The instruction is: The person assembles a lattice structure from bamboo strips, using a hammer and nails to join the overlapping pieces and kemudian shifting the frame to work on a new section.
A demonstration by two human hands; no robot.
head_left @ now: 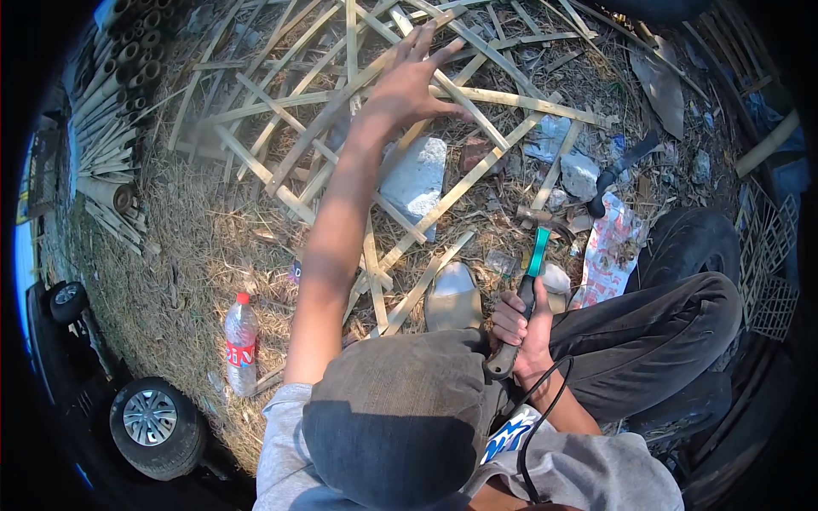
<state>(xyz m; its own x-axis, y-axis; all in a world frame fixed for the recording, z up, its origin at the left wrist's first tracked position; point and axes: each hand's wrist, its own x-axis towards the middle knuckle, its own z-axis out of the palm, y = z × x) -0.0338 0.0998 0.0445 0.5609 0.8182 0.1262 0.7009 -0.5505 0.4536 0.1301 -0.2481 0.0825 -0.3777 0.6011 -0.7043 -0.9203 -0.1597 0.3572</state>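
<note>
My left arm stretches forward over a lattice of split bamboo slats (477, 179) lying on the ground. At its end, my left hand (411, 85) spreads its fingers over crossing slats near the far side; I cannot tell whether the fingertips press on them. Close to my body, my right hand (521, 328) is wrapped round the lower handle of a claw hammer (538, 251). Its grip is black and teal, and the metal head points away from me, beside a slat's end. A pale concrete block (415, 180) lies beneath the lattice, below my left hand.
A plastic bottle (241, 345) with a red cap lies on dry grass at left. Bundled bamboo poles (119, 94) are stacked far left, above a vehicle wheel (153, 422). Stones (579, 176), a dark curved pipe (618, 170) and a red-and-white sheet (609, 251) lie at right.
</note>
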